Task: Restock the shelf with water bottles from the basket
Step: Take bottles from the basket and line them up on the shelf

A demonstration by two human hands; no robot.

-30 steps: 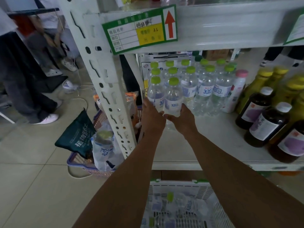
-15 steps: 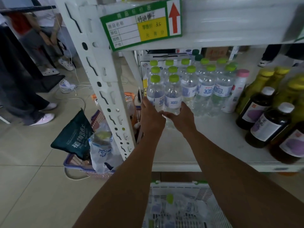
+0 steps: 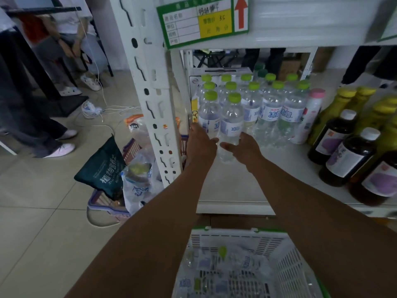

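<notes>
Water bottles (image 3: pixel 231 123) stand in rows near the shelf's (image 3: pixel 232 190) left edge, labels outward. The left hand (image 3: pixel 200 145) and right hand (image 3: pixel 245 147) cup the two front ones, fingers loosely curled, probably squaring them up. More lie in the basket (image 3: pixel 285 265) below.

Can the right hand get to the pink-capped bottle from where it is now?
Probably yes. The right hand is at the front water bottle, and the pink-capped bottle stands further right at the end of the water rows. The shelf in front of it is bare, so a sideways reach looks free.
</notes>
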